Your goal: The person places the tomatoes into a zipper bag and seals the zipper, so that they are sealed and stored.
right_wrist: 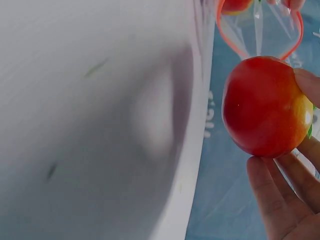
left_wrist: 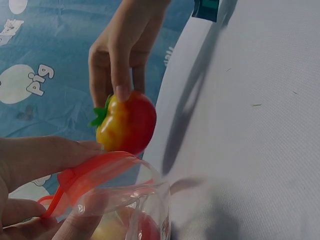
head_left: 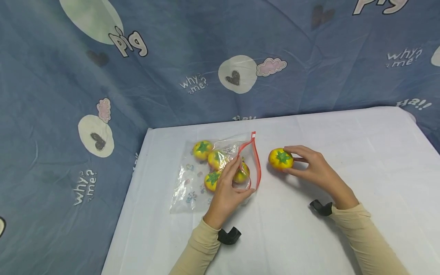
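Observation:
My right hand (head_left: 314,168) pinches a red-and-yellow toy tomato (head_left: 277,160) with a green leafy top, thumb and fingertips on its sides. In the right wrist view the tomato's red underside (right_wrist: 260,107) shows, and its shadow falls on the table. My left hand (head_left: 227,193) grips the rim of a clear zip bag (head_left: 181,196), beside its red zip strip (head_left: 258,164). The bag's mouth gapes toward the held tomato, which is outside it. Several similar tomatoes (head_left: 203,149) lie inside the bag, one partly behind my left fingers.
The bag lies on a white-covered table (head_left: 343,133). Behind and to the left hangs a blue printed cloth (head_left: 172,46). A black band piece (head_left: 229,235) sits at my left wrist, another black piece (head_left: 321,208) at my right.

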`<state>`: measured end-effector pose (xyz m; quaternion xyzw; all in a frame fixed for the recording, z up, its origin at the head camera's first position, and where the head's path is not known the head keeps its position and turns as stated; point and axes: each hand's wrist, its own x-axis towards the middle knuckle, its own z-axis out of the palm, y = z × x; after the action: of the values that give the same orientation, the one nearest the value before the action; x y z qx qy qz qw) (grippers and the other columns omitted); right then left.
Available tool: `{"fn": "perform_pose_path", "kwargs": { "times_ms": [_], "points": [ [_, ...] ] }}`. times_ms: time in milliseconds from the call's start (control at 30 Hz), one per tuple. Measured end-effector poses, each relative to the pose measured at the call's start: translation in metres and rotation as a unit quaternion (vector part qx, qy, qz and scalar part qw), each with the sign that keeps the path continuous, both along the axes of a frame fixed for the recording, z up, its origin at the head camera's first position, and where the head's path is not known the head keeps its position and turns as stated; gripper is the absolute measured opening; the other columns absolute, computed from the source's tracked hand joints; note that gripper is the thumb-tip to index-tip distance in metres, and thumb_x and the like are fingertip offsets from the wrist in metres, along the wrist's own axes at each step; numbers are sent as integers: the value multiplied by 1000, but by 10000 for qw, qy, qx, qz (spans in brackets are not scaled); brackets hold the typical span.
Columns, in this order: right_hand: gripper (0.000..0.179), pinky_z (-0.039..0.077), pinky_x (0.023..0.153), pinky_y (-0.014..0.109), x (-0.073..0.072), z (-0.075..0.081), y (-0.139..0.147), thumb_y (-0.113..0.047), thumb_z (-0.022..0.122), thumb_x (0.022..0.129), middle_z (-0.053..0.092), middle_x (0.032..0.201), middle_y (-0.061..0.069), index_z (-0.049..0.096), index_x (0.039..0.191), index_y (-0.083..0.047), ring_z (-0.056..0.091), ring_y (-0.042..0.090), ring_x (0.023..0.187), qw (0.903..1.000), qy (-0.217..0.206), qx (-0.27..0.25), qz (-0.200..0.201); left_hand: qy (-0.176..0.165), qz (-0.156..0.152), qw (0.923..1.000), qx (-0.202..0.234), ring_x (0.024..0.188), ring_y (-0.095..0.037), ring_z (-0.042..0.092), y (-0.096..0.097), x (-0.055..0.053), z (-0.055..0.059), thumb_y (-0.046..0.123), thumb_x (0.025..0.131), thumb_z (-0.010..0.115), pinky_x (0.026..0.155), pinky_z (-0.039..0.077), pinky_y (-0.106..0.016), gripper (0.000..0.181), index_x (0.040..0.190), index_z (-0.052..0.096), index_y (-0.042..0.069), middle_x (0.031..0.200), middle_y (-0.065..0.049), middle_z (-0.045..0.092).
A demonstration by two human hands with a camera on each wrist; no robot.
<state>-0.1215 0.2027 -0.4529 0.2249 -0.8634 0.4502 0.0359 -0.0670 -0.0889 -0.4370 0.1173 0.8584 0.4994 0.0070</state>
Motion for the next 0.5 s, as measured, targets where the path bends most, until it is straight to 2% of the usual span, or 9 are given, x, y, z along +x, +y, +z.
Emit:
{"fn": "perform_pose_path", "kwargs": {
  "times_ms": [100,233,500],
  "points": [
    [64,61,94,45,-2,2,-9,1,88,77,66,136,17,65,136,-3,63,34,124,9999,-113,-77,62,2,-12,10000,-39,148,-25,44,0,0,1,2,75,91,81,66,-34,98,159,40,8,164,-6,37],
    [64,61,95,45,-5,5,-20,1,88,77,65,137,17,64,136,-2,63,34,125,9996,-200,-123,142,-52,6,10000,-81,148,-24,43,0,0,1,3,75,91,82,65,-34,99,159,39,9,165,-6,36],
    [62,61,95,47,-9,6,-41,0,88,77,66,136,18,64,134,0,63,36,125,9992,-87,-246,296,-11,-18,9999,-128,149,-25,43,0,1,1,5,76,91,84,65,-32,99,159,38,9,165,-7,36]
  ]
}}
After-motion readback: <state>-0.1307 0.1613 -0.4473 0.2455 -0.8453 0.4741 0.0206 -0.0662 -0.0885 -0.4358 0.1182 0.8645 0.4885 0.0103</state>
